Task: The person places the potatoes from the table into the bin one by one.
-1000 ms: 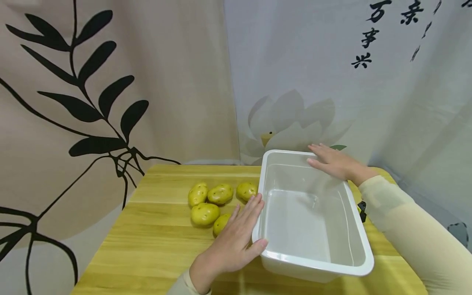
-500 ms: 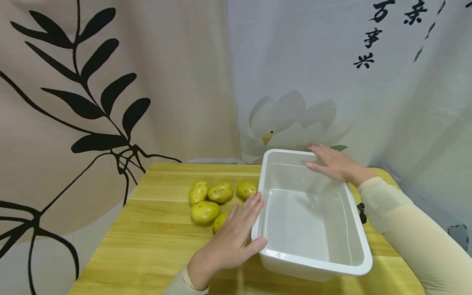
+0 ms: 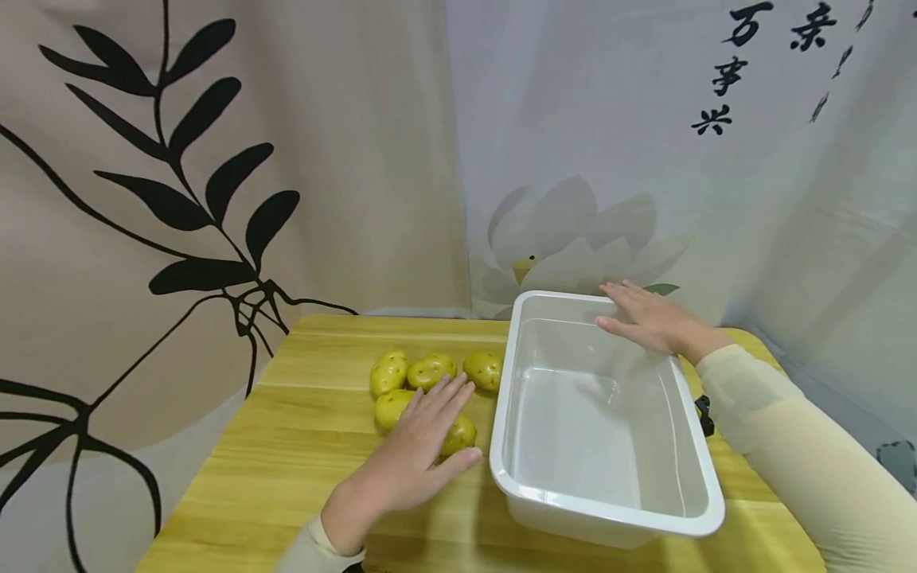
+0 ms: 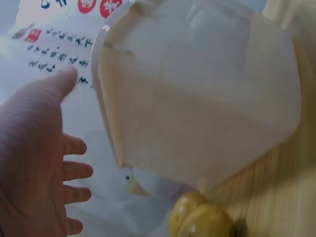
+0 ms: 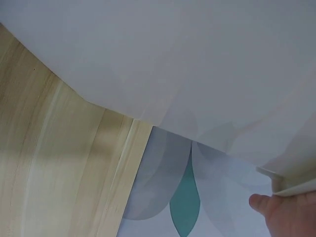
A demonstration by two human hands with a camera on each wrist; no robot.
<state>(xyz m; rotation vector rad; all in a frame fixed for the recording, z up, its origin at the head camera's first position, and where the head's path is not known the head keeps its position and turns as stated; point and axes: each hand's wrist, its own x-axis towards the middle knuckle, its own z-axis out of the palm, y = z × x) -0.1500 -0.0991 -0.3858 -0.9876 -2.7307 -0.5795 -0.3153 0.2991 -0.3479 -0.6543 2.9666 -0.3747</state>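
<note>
A white plastic tub (image 3: 605,521) stands on the wooden table, its inside bare. My right hand (image 3: 650,320) rests on the rim at the back right corner, fingers stretched out past the edge and thumb over the inside. In the right wrist view, a fingertip (image 5: 260,202) shows right under the rim. Left of the tub, my left hand (image 3: 403,465) is held with straight, slightly spread fingers and nothing in it. It overlaps the nearer potatoes (image 3: 458,434) in the head view. More yellow potatoes (image 3: 432,371) lie behind it, one of them close to the tub's left wall.
A small black object (image 3: 705,415) sits just right of the tub, partly hidden by it. The wooden table (image 3: 286,477) ends at a printed cloth backdrop (image 3: 380,159) with leaves and black characters.
My left hand has come off the tub's left rim and moved left toward the potatoes. The right hand and the tub stay in place; the head view shifts slightly.
</note>
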